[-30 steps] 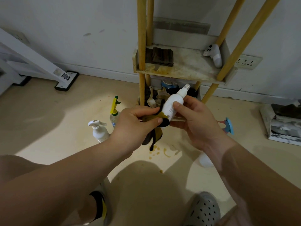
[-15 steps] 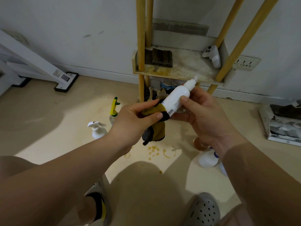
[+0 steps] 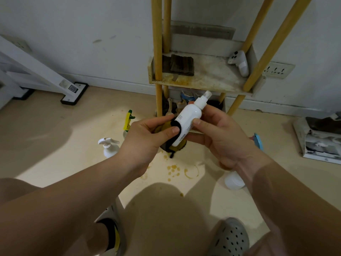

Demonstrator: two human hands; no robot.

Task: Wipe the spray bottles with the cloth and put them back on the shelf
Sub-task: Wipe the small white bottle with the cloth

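My right hand [image 3: 221, 135] holds a small white spray bottle [image 3: 188, 117] tilted, nozzle up toward the shelf. My left hand [image 3: 147, 139] presses a yellow and black cloth [image 3: 175, 145] around the bottle's lower end. The wooden shelf [image 3: 203, 84] stands behind, stained, with a folded dark cloth [image 3: 181, 65] and a white controller [image 3: 239, 61] on it. On the floor stand a white pump bottle [image 3: 108, 148], a yellow-green trigger bottle [image 3: 128, 121] and another white bottle [image 3: 234, 182], partly hidden by my right wrist.
Brown stains [image 3: 175, 170] mark the floor below my hands. A blue object [image 3: 258, 143] peeks out right of my right hand. A stack of papers [image 3: 321, 139] lies at far right. A white stand foot [image 3: 73, 93] sits at left. Several items crowd the shelf's bottom tier.
The bottle has been turned and shifted in my hands while the cloth rubs its lower part. The cloth hangs less and is bunched closer around the bottle's base.
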